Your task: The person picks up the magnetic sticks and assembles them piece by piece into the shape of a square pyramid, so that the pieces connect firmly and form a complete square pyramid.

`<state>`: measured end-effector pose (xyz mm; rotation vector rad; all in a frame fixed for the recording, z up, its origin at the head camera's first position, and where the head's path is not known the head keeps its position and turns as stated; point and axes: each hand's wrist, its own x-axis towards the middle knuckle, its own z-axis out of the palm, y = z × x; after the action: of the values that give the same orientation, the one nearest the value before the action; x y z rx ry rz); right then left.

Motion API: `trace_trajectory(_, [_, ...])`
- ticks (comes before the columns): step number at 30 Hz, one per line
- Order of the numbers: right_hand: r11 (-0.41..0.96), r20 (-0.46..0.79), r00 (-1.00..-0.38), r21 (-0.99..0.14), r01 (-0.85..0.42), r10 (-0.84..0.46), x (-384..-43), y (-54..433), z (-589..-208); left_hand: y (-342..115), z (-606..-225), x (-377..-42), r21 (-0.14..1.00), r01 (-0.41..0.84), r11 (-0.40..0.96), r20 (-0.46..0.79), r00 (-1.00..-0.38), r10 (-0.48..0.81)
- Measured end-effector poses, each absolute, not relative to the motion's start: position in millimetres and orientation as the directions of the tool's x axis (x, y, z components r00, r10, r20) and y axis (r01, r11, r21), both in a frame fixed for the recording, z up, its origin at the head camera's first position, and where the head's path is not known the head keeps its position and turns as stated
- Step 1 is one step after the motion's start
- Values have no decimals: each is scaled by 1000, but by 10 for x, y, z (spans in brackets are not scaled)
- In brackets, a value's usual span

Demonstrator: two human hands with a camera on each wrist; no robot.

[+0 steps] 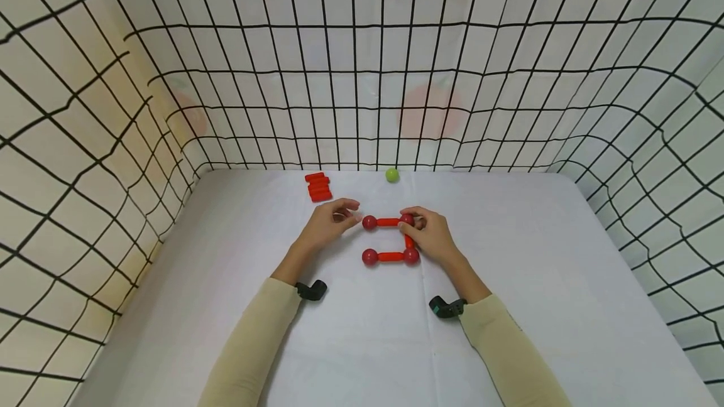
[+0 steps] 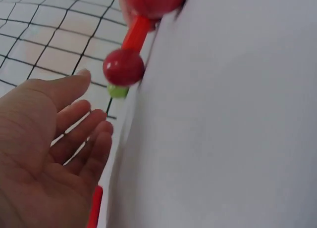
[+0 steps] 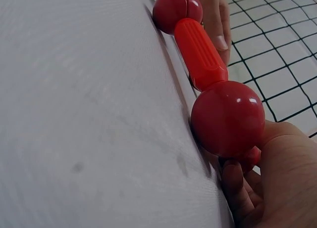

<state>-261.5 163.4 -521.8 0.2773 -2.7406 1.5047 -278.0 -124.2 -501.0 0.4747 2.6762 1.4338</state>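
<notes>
Altogether, four red balls (image 1: 370, 257) join three rods (image 1: 390, 257).

- Your left hand (image 2: 44, 154), palm showing and fingers loosely bent, is near but apart from a red ball (image 2: 124, 68).
- A red rod (image 2: 135, 34) joins it to another red ball (image 2: 153, 0) above.
- Behind are a green ball (image 2: 118, 92) and black netting (image 2: 64, 29).
- White surface (image 2: 223, 119) fills your right.
</notes>
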Motion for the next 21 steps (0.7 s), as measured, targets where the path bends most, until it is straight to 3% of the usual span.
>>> trace_trajectory(10, [527, 80, -985, -837, -150, -154, -2601, 1628, -5197, -1597, -4922, -2921, 769, 197, 608, 160, -980, 116])
trace_trajectory(21, [544, 85, -986, -825, -152, -147, -2599, 1620, -5193, -1689, -4944, -3020, 623, 165, 765, 143, -985, 97])
